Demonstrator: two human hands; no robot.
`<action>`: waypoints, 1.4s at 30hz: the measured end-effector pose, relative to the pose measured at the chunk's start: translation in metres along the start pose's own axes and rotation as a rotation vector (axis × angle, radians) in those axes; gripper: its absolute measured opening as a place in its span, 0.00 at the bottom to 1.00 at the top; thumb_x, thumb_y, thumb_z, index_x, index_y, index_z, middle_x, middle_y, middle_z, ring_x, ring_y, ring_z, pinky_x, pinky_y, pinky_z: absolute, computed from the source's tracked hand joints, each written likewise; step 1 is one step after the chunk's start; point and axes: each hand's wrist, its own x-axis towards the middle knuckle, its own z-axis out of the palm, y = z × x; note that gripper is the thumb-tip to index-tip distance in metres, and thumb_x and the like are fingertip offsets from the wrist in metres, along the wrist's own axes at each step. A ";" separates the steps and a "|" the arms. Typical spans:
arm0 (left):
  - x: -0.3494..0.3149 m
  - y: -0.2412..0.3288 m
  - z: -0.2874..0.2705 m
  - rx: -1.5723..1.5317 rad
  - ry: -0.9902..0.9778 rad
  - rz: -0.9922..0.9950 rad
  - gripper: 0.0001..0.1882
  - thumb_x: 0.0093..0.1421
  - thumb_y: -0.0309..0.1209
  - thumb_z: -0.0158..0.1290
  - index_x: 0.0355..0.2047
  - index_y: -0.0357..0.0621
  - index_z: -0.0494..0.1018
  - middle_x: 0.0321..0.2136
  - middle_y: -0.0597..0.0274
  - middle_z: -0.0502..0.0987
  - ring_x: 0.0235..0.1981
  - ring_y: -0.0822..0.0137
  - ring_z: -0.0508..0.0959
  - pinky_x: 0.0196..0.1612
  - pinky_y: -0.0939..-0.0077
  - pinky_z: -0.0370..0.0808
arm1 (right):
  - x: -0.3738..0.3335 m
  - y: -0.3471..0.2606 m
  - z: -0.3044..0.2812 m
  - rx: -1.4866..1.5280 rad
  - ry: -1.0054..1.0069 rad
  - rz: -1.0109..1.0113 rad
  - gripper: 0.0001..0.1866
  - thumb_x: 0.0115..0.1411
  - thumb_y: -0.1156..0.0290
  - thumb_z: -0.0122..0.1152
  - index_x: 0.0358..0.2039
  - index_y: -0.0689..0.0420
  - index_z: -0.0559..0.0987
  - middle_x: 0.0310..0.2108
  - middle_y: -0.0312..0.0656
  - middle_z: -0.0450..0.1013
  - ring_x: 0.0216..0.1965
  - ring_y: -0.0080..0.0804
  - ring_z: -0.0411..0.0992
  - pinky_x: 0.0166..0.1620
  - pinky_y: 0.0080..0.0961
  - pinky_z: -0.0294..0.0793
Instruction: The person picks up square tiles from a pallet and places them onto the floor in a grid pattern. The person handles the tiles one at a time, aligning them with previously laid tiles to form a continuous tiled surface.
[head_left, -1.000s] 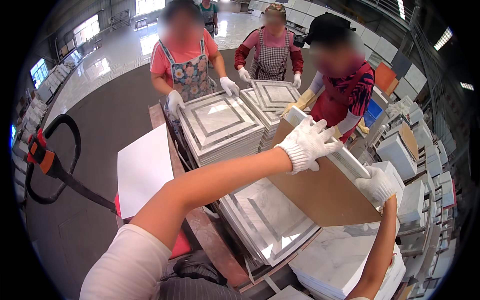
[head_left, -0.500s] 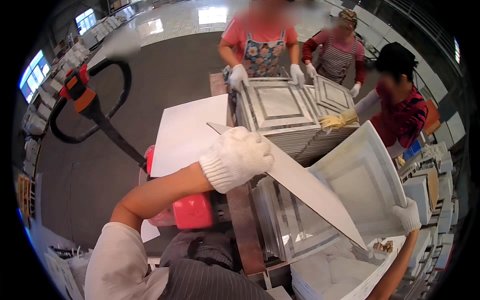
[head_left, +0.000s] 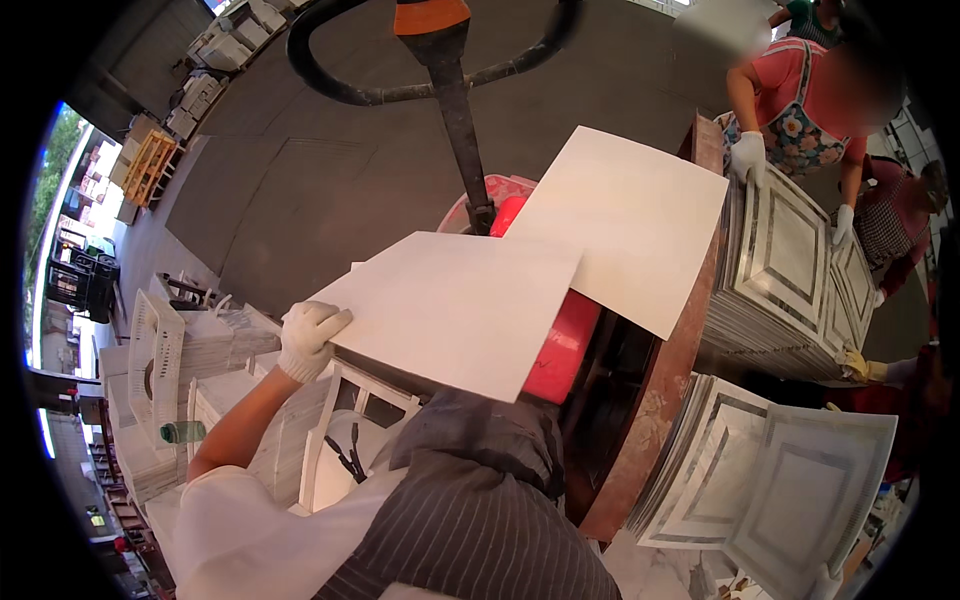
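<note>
My left hand (head_left: 312,338), in a white knit glove, grips the corner of a thin white sheet (head_left: 450,310) held flat in front of me. Its far right corner overlaps a second white sheet (head_left: 630,220) lying over the red pallet jack body (head_left: 565,350). At the lower right, my right hand (head_left: 824,584), also gloved and only partly showing, is at the bottom edge of a tilted stone tile (head_left: 820,480) with a grey frame pattern. That tile leans up from a stack of similar bordered tiles (head_left: 700,465).
The black pallet jack handle (head_left: 455,100) rises ahead. A co-worker in a floral apron (head_left: 795,130) has gloved hands on another tile stack (head_left: 780,240); other people stand beyond. Left are a white plastic crate (head_left: 155,360), stone stacks, a green bottle (head_left: 183,432) and a white stool (head_left: 345,430).
My view has turned left. My left hand has carried the white sheet leftward, off the tiles, and it now lies nearly flat beside the other sheet. The tilted tile stays raised at the right.
</note>
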 end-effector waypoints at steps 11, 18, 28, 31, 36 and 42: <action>-0.186 -0.094 0.084 0.198 -0.194 -0.758 0.10 0.54 0.29 0.56 0.38 0.51 0.78 0.30 0.53 0.75 0.34 0.49 0.74 0.37 0.56 0.71 | 0.025 0.076 0.009 0.147 0.016 0.024 0.15 0.52 0.75 0.61 0.41 0.64 0.79 0.30 0.36 0.77 0.28 0.23 0.72 0.32 0.25 0.71; -0.219 -0.125 0.129 0.565 -0.599 -0.990 0.26 0.56 0.31 0.56 0.56 0.58 0.68 0.46 0.51 0.75 0.48 0.53 0.75 0.48 0.61 0.74 | 0.007 -0.042 0.035 0.083 0.040 0.027 0.16 0.49 0.74 0.63 0.40 0.67 0.80 0.29 0.38 0.78 0.27 0.23 0.72 0.32 0.24 0.72; 0.068 0.048 0.198 -0.576 -0.918 -0.350 0.25 0.58 0.43 0.50 0.52 0.41 0.72 0.48 0.43 0.75 0.51 0.48 0.74 0.54 0.62 0.69 | -0.017 -0.020 0.051 0.264 0.036 0.039 0.18 0.48 0.73 0.63 0.39 0.67 0.80 0.28 0.36 0.78 0.27 0.23 0.72 0.33 0.24 0.73; 0.182 0.162 0.155 -0.785 -0.775 -0.060 0.22 0.61 0.40 0.50 0.52 0.43 0.72 0.46 0.51 0.75 0.50 0.54 0.74 0.53 0.65 0.70 | -0.007 -0.046 0.055 0.205 0.054 -0.050 0.19 0.47 0.70 0.62 0.41 0.65 0.80 0.28 0.40 0.79 0.28 0.27 0.75 0.35 0.26 0.75; 0.306 0.354 0.116 -0.827 -0.345 0.735 0.24 0.56 0.38 0.56 0.52 0.43 0.71 0.50 0.53 0.74 0.50 0.52 0.73 0.54 0.62 0.71 | -0.017 -0.051 0.053 0.090 0.123 -0.039 0.22 0.45 0.65 0.63 0.42 0.60 0.81 0.28 0.45 0.80 0.29 0.32 0.78 0.37 0.27 0.75; 0.371 0.534 0.094 -0.702 0.284 1.005 0.35 0.44 0.38 0.63 0.55 0.49 0.69 0.53 0.54 0.71 0.57 0.52 0.69 0.58 0.56 0.65 | -0.026 -0.092 0.045 -0.131 0.183 0.037 0.21 0.44 0.58 0.63 0.37 0.57 0.81 0.29 0.51 0.78 0.32 0.46 0.78 0.38 0.35 0.75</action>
